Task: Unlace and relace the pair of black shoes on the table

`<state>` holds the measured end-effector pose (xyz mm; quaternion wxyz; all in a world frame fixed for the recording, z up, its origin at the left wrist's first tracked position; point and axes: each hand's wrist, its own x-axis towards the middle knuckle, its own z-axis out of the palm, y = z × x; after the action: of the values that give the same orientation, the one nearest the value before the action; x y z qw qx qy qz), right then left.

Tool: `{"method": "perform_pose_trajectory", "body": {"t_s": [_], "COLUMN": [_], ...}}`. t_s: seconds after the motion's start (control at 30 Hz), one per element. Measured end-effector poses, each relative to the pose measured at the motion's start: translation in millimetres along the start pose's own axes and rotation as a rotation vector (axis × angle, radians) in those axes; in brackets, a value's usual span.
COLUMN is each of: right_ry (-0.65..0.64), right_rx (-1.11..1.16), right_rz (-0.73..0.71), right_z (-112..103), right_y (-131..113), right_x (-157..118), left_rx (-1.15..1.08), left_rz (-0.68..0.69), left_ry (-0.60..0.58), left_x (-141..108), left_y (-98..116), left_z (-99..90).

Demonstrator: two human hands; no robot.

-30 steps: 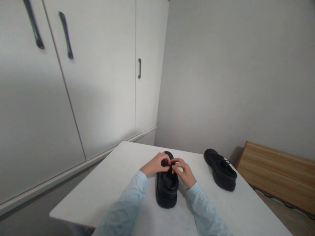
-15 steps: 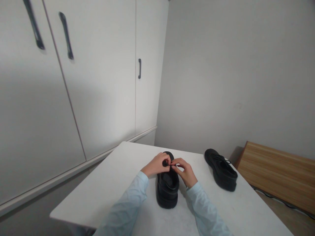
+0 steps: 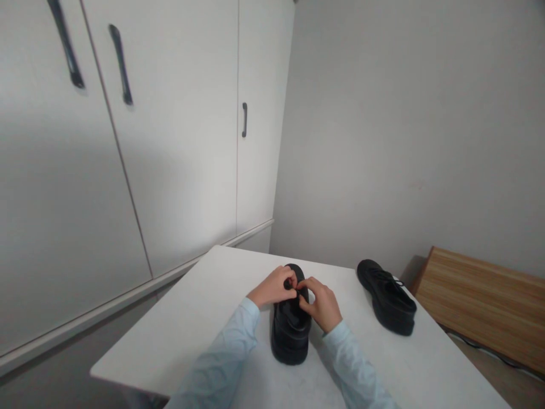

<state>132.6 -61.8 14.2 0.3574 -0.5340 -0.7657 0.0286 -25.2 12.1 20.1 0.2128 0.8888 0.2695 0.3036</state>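
Note:
A black lace-up shoe stands on the white table with its heel toward me. Over its lacing area, my left hand is closed, thumb and forefinger pinched on what looks like the dark shoelace. From the other side, my right hand reaches in, its forefinger tip close to the left fingertips. Its thumb is spread from the forefinger, with a gap between the tips. The fine lace ends are hard to make out against the black upper.
A second black shoe, its laces tied, rests near the right edge of the white table. Beyond that edge is a wood-grain board, with a cable below. White cabinet doors line the left; a grey wall stands behind.
My right thumb has parted from the forefinger and dropped lower. My left hand keeps its pinch. The whole view has shifted slightly; both shoes stay put on the table.

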Motion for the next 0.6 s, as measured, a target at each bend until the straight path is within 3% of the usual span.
{"method": "perform_pose_trajectory", "body": {"t_s": [0.33, 0.6], "right_ry": [-0.013, 0.072], "right_rx": [-0.378, -0.543], "right_rz": [-0.043, -0.239], "right_z": [5.4, 9.7], "right_y": [-11.9, -9.0], "right_x": [-0.7, -0.8], "left_rx": [-0.072, -0.149], "left_rz": [-0.031, -0.037], "left_ry": [-0.045, -0.041], "left_x": [-0.1, -0.7], "left_y": [-6.2, -8.3], "left_z": [-1.4, -3.2]}}
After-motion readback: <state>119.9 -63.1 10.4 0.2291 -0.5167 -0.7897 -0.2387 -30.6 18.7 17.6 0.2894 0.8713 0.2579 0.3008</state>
